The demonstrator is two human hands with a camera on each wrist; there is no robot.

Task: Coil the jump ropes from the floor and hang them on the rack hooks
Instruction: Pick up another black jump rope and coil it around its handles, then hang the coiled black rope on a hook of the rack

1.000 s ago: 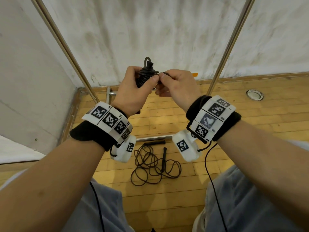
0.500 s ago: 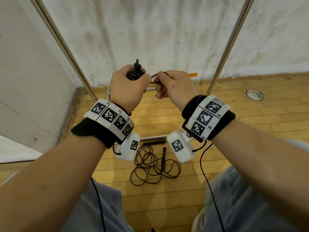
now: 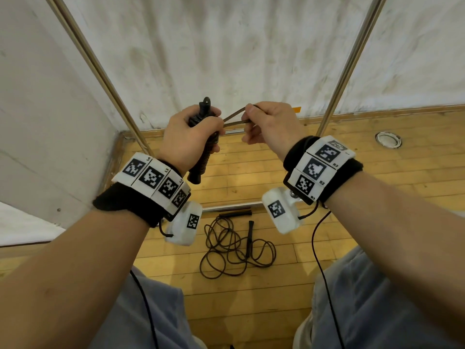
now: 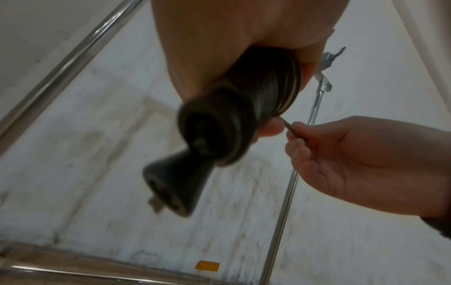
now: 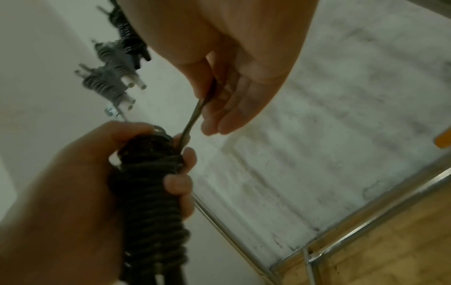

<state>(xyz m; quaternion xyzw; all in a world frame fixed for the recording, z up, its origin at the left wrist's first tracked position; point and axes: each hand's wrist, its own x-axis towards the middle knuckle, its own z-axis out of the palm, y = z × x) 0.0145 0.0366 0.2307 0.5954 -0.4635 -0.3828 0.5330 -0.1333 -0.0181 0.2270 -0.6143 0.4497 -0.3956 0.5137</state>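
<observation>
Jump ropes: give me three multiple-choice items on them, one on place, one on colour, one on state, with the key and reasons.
1. Where does the loose jump rope lie?
A. On the wooden floor between the person's knees
B. Over a rack pole
C. In the right hand

2. What colour is the coiled rope bundle?
A. White
B. Black
C. Orange

3. What is the right hand doing?
A. Hanging open, holding nothing
B. Pinching a loop of cord drawn out from the bundle
C. Gripping a rack pole

Key: 1 A, the head view shows it tangled on the floorboards. 2 B, the windings look black in every view. 3 B, the cord loop stretches from the bundle held in the left hand to the right fingers.
</observation>
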